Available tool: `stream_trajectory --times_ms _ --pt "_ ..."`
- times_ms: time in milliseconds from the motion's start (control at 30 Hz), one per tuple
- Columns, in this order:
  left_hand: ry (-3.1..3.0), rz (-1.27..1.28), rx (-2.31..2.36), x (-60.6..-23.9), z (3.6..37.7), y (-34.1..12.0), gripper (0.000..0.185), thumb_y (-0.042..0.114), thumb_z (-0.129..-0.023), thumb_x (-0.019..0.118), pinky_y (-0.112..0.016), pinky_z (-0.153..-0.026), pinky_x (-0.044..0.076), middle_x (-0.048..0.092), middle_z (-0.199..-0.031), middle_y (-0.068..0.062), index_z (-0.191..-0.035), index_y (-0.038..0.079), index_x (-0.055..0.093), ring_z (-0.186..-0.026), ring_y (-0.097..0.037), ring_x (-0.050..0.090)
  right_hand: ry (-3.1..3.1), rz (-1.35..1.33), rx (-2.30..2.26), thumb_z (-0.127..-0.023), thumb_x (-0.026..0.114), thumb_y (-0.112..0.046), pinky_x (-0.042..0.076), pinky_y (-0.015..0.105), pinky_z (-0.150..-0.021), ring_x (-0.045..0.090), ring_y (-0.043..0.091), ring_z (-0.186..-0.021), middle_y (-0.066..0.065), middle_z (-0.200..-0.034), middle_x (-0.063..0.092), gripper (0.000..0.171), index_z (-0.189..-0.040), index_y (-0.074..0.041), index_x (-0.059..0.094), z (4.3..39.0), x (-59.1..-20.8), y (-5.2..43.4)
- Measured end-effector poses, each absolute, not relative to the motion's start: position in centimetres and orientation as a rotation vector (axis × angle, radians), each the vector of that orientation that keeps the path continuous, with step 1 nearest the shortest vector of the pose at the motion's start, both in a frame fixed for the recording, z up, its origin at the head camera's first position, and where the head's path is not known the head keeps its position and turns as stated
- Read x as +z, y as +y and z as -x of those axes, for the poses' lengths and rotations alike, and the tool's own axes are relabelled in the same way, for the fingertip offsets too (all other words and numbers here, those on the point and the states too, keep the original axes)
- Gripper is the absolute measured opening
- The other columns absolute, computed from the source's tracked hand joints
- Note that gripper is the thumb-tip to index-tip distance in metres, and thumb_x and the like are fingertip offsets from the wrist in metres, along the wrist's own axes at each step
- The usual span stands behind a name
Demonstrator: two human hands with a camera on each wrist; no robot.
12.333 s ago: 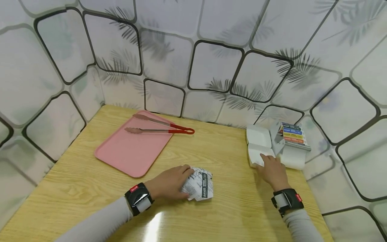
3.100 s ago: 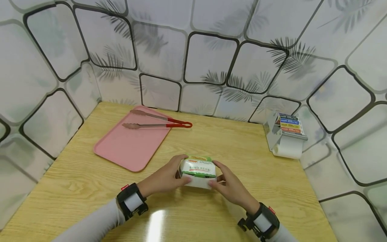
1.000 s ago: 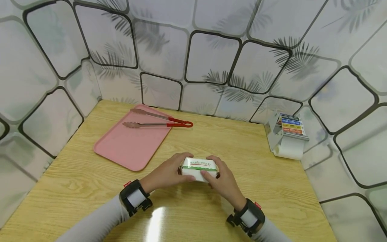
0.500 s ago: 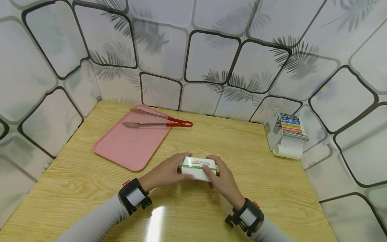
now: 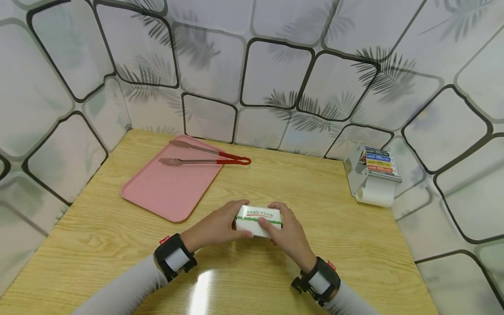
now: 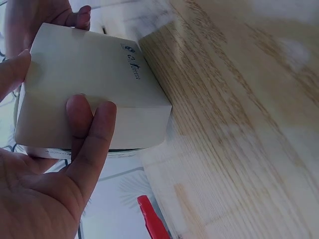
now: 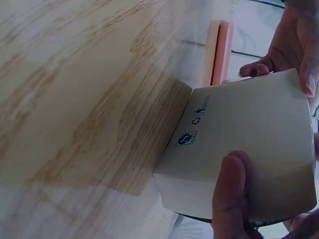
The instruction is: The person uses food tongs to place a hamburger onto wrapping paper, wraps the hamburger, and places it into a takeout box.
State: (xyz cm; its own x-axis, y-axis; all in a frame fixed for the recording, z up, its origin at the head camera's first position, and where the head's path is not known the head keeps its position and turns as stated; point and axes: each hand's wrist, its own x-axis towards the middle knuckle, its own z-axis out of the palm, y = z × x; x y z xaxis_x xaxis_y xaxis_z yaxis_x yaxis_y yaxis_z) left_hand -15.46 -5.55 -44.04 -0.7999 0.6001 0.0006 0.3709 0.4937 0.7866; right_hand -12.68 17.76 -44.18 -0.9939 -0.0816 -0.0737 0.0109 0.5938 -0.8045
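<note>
A small white box [image 5: 258,216] with a green band and red print is held just above the wooden table [image 5: 354,245], near its front middle. My left hand [image 5: 218,225] grips its left end and my right hand [image 5: 284,232] grips its right end, thumb across the front. In the left wrist view the box [image 6: 94,89] shows its plain underside with my fingers [image 6: 87,134] curled under it. The right wrist view shows the box [image 7: 244,154] with small printed symbols and my thumb [image 7: 232,191] pressed on it.
A pink tray [image 5: 173,186] lies at the back left with red-handled tongs [image 5: 204,157] across its far edge. A receipt printer [image 5: 374,175] with a paper roll sits at the right edge. Patterned walls enclose the table on three sides.
Twelve seconds ago my left hand lay on a crumpled wrapper and my right reached white boxes by the printer. Since three seconds ago the box has been shut and held; lately almost nothing moves.
</note>
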Motion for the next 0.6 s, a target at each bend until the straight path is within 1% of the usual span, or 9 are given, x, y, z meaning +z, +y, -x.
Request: stream_trajectory --times_ms 167,267,367,467,533,600 --pt "2.481 -0.843 1.212 -44.2 15.2 -5.6 0.086 0.044 -0.090 0.076 -0.028 -0.078 0.051 0.051 -0.140 -0.013 -0.155 0.004 0.036 -0.096 -0.010 0.055 2.676 0.086 -1.370 -0.093 0.072 -0.047 0.050 0.028 -0.047 0.058 0.018 -0.059 0.016 -0.128 0.049 0.057 -0.138 -0.019 0.054 12.8 -44.2 17.9" --pt "2.485 -0.862 1.212 -44.2 15.3 -5.7 0.082 0.044 -0.091 0.075 -0.029 -0.079 0.051 0.055 -0.135 -0.010 -0.153 0.005 0.040 -0.097 -0.010 0.056 2.614 0.097 -1.428 -0.093 0.074 -0.042 0.052 0.029 -0.049 0.059 0.019 -0.061 0.018 -0.139 0.045 0.055 -0.140 -0.019 0.057 12.7 -44.3 18.2" --pt "2.482 -0.880 1.205 -44.1 15.3 -5.9 0.078 0.043 -0.091 0.075 -0.028 -0.077 0.052 0.058 -0.125 -0.004 -0.150 0.004 0.042 -0.093 -0.009 0.057 2.538 0.137 -1.476 -0.094 0.073 -0.040 0.057 0.033 -0.055 0.063 0.020 -0.069 0.019 -0.151 0.037 0.055 -0.143 -0.019 0.057 12.6 -44.3 18.8" --pt "2.456 -0.899 1.216 -44.0 15.4 -6.1 0.076 0.040 -0.091 0.075 -0.027 -0.074 0.052 0.059 -0.117 0.000 -0.149 0.002 0.043 -0.088 -0.008 0.058 2.447 0.206 -1.500 -0.097 0.070 -0.035 0.060 0.039 -0.064 0.066 0.024 -0.080 0.015 -0.159 0.031 0.057 -0.149 -0.020 0.051 12.5 -44.5 19.6" --pt "2.443 -0.910 1.222 -44.0 15.5 -6.3 0.076 0.038 -0.092 0.076 -0.027 -0.074 0.052 0.060 -0.116 0.001 -0.150 0.003 0.043 -0.087 -0.008 0.059 2.364 0.242 -1.531 -0.100 0.066 -0.030 0.061 0.044 -0.071 0.068 0.028 -0.084 0.012 -0.160 0.030 0.057 -0.153 -0.019 0.046 12.4 -44.5 20.3" --pt "2.424 -0.924 1.235 -44.0 15.5 -6.5 0.076 0.037 -0.092 0.075 -0.028 -0.075 0.053 0.060 -0.116 0.001 -0.151 0.003 0.042 -0.087 -0.008 0.059 2.293 0.263 -1.559 -0.102 0.063 -0.028 0.060 0.048 -0.075 0.069 0.032 -0.085 0.010 -0.158 0.034 0.056 -0.154 -0.021 0.044 12.3 -44.6 20.7"
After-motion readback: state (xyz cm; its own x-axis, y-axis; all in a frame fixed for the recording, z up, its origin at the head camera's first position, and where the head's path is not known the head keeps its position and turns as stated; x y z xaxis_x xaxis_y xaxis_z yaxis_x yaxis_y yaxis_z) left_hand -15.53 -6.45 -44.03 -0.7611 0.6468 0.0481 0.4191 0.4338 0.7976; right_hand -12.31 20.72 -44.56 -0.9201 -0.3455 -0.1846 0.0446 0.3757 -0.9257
